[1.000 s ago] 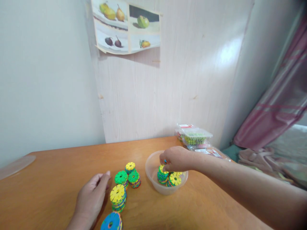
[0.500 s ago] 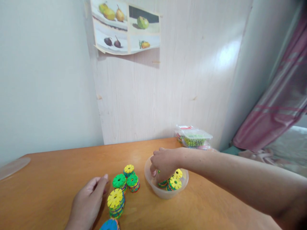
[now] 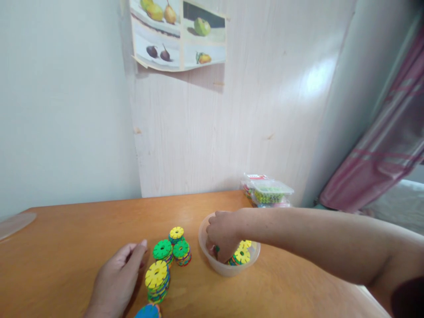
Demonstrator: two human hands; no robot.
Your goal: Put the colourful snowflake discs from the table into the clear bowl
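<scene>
My right hand (image 3: pixel 224 234) reaches down inside a translucent plastic bowl (image 3: pixel 228 270), its fingers closed around a stack of notched plastic discs; only a bit of green (image 3: pixel 217 248) shows between them. Beside it in the bowl, yellow-topped disc stacks (image 3: pixel 242 255) are partly covered by my hand and wrist. My left hand (image 3: pixel 119 274) rests on the table, thumb against curled fingers, with nothing visible in it. Just right of it stand a tall yellow-topped stack (image 3: pixel 157 274), two green-topped stacks (image 3: pixel 162 250) and a small yellow-topped stack (image 3: pixel 176 232). A blue-topped stack (image 3: pixel 149 311) is cut off below.
Clear plastic boxes with green fruit (image 3: pixel 269 194) stand at the table's back right. A translucent lid (image 3: pixel 15 224) lies at the far left of the wooden table (image 3: pixel 99 221). Behind is a wall with fruit pictures (image 3: pixel 180 37); a pink curtain (image 3: pixel 374 163) hangs at right.
My right hand has sunk lower into the bowl, with the discs between its fingers now mostly hidden. The left hand stays about where it was. The view has shifted slightly.
</scene>
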